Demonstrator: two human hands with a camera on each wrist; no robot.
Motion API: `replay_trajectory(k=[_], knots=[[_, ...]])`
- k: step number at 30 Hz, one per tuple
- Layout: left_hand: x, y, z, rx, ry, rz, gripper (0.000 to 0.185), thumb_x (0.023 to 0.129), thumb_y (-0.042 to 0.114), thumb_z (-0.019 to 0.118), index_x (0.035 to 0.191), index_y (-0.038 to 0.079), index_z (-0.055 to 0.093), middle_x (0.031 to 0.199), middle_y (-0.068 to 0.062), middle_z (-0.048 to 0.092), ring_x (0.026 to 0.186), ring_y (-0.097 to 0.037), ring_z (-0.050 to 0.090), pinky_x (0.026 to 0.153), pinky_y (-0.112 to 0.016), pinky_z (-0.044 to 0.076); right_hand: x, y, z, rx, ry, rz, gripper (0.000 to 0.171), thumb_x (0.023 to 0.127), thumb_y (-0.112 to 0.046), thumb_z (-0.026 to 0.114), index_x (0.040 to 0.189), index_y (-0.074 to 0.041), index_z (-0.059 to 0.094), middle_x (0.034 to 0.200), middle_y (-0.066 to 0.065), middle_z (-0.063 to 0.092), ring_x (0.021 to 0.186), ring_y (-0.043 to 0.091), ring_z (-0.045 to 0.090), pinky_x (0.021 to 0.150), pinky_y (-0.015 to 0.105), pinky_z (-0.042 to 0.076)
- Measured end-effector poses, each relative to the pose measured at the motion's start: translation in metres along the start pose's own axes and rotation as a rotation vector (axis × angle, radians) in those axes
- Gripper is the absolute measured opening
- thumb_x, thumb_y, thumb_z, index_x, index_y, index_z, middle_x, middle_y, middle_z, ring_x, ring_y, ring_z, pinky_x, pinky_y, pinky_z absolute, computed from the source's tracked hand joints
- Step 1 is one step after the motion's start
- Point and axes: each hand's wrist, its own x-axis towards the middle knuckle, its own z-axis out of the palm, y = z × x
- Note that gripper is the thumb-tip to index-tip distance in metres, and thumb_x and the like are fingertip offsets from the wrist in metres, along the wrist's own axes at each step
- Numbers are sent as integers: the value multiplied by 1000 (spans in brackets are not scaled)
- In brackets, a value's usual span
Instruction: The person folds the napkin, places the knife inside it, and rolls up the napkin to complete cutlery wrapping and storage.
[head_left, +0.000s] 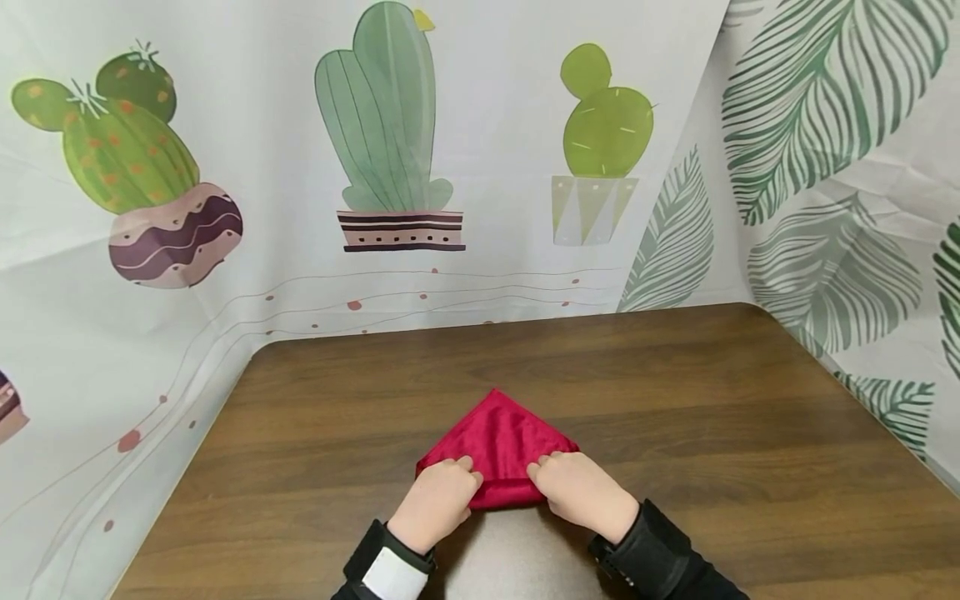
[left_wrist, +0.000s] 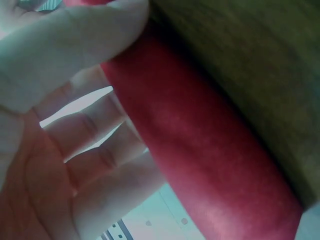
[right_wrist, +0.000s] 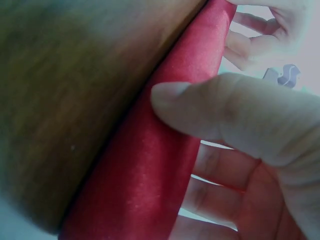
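A red, satiny cloth (head_left: 495,429) lies on the table in a triangle, its point facing away from me. Along its near edge runs a folded or rolled band (head_left: 510,494). My left hand (head_left: 438,497) grips the left part of this band, while my right hand (head_left: 583,492) grips the right part. In the left wrist view, the thumb lies on the red band (left_wrist: 195,135) and the fingers curve round its far side. The right wrist view likewise has the thumb pressed on the band (right_wrist: 142,160), with fingers behind it. Both palms are hidden in the head view.
The brown wooden table (head_left: 337,400) has rounded far corners. Behind it and at the sides hangs a white curtain (head_left: 502,167) printed with cacti and leaves. Dark cuffs (head_left: 648,546) wrap both wrists, the left one with a white patch (head_left: 393,575).
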Motion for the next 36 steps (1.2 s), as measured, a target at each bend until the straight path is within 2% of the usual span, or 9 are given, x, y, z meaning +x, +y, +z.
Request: replay_trajectory(k=[5, 10, 16, 24, 31, 36], knots=[[0, 0, 0, 32, 42, 29, 15, 62, 18, 76, 69, 13, 63, 63, -1, 50, 53, -17, 51, 50, -24, 42, -1, 1, -4, 70, -27, 18, 16, 67, -5, 68, 80, -9, 59, 65, 2, 55, 61, 18, 56, 56, 27, 45], [0, -1, 0, 39, 90, 47, 13, 64, 11, 73, 68, 13, 61, 61, 0, 51, 54, -17, 53, 49, -24, 41, -2, 3, -6, 107, -19, 25, 19, 65, -4, 69, 79, -10, 57, 64, 0, 55, 62, 18, 57, 56, 28, 45], [0, -1, 0, 46, 100, 54, 12, 67, 8, 69, 69, 13, 58, 61, 0, 54, 56, -16, 55, 49, -25, 42, -5, 5, -8, 54, 11, 25, 22, 63, -7, 73, 75, -12, 55, 63, 0, 54, 60, 17, 56, 53, 28, 44], [-2, -3, 1, 23, 142, 64, 16, 68, 4, 64, 69, 12, 50, 57, 0, 52, 52, -17, 54, 45, -25, 41, -6, 7, -9, -3, 38, 41, 24, 62, -10, 76, 74, -13, 56, 63, 0, 54, 59, 17, 55, 49, 27, 43], [-4, -7, 0, -29, 98, 72, 21, 69, -1, 62, 75, 11, 45, 54, 0, 47, 52, -17, 53, 47, -26, 40, -6, 9, -10, 27, 34, 35, 25, 62, -5, 75, 71, -13, 53, 60, -2, 51, 57, 17, 55, 49, 27, 43], [-5, -11, 0, -128, 56, 69, 23, 71, -5, 60, 80, 9, 45, 54, 2, 44, 52, -16, 52, 51, -23, 41, -6, 10, -6, 7, 34, 35, 22, 64, -2, 71, 73, -12, 54, 60, 0, 52, 57, 18, 55, 49, 28, 43]])
